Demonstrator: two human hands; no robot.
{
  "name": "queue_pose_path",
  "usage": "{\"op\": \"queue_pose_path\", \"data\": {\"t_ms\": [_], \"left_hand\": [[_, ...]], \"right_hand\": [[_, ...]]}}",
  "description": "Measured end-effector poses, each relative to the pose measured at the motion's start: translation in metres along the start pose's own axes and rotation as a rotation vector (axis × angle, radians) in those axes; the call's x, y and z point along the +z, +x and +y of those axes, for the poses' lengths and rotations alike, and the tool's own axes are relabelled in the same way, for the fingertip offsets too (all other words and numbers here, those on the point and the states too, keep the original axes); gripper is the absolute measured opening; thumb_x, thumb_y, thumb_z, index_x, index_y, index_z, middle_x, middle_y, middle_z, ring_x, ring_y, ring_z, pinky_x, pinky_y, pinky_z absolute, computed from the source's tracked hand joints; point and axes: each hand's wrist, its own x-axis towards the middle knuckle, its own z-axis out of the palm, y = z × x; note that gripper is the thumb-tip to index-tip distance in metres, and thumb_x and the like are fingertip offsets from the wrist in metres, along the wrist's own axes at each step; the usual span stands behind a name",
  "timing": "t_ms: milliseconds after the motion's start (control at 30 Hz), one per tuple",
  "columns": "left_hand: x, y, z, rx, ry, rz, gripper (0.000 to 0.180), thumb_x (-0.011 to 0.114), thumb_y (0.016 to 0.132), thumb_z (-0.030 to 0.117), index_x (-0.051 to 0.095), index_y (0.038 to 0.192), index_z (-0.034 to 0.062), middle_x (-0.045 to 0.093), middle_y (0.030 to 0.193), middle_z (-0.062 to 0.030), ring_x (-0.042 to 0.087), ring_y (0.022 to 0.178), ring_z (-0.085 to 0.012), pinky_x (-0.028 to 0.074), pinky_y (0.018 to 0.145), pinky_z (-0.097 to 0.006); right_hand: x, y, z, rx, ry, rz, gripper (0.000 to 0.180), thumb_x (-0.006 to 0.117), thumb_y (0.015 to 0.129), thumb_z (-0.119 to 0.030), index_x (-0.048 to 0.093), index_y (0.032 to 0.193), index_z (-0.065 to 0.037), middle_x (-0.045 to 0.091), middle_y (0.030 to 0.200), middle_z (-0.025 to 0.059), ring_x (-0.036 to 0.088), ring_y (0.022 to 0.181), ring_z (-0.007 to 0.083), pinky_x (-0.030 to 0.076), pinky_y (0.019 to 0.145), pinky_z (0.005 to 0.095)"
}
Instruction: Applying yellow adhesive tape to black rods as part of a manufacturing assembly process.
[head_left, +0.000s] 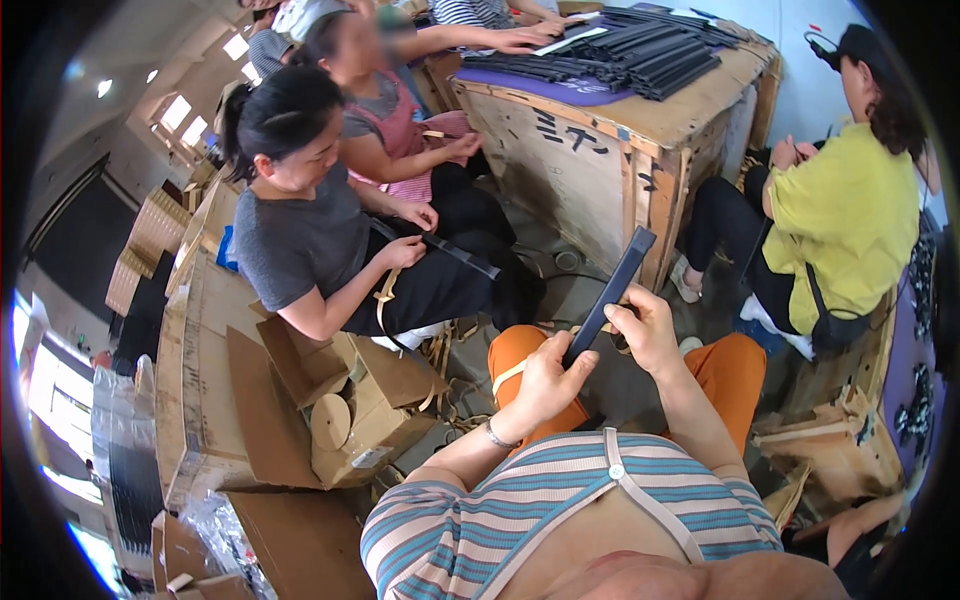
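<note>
Dark strip (620, 280) pinched by left hand (549, 380) and right hand (648, 330), disc (331, 421) seemingly in carton (385, 441).

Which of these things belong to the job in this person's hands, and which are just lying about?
Likely the job:
dark strip, in left hand and right hand
similar strips, piled on the table

Seemingly just lying about:
cardboard box
disc
clear plastic
</note>
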Motion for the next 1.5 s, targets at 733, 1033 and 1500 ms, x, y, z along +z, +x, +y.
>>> {"op": "queue_pose_path", "data": {"t_ms": [733, 1033, 1500], "left_hand": [[-0.043, 0.026, 0.009, -0.356, -1.109, -0.395, 0.023, 0.055, 0.087, 0.024, 0.053, 0.09, 0.0013, 0.05, 0.063, -0.0042, 0.042, 0.048, -0.0088, 0.036, 0.046, -0.019], [-0.045, 0.025, 0.02, -0.311, -1.043, -0.412, 0.03, 0.047, 0.091, 0.028, 0.055, 0.088, -0.0011, 0.056, 0.067, -0.0075, 0.049, 0.058, -0.0111, 0.04, 0.055, -0.021], [-0.055, 0.029, 0.013, -0.138, -1.17, -0.384, 0.031, 0.053, 0.087, 0.032, 0.048, 0.094, 0.0028, 0.049, 0.059, -0.0069, 0.043, 0.043, -0.0103, 0.034, 0.036, -0.02]], "right_hand": [[-0.014, -0.005, -0.043, -0.186, -0.386, -0.054, 0.02, 0.057, 0.087, -0.015, 0.06, 0.078, 0.003, 0.056, 0.067, 0.0058, 0.051, 0.06, 0.0085, 0.039, 0.054, 0.0225], [-0.012, -0.008, -0.043, -0.16, -0.379, -0.034, 0.02, 0.058, 0.086, -0.015, 0.061, 0.077, 0.003, 0.056, 0.066, 0.0057, 0.05, 0.058, 0.0079, 0.038, 0.052, 0.0224], [-0.026, -0.026, -0.047, -0.145, -0.349, 0.014, 0.017, 0.06, 0.083, -0.011, 0.061, 0.074, 0.002, 0.054, 0.064, 0.0044, 0.047, 0.058, 0.008, 0.035, 0.052, 0.0221]]}}
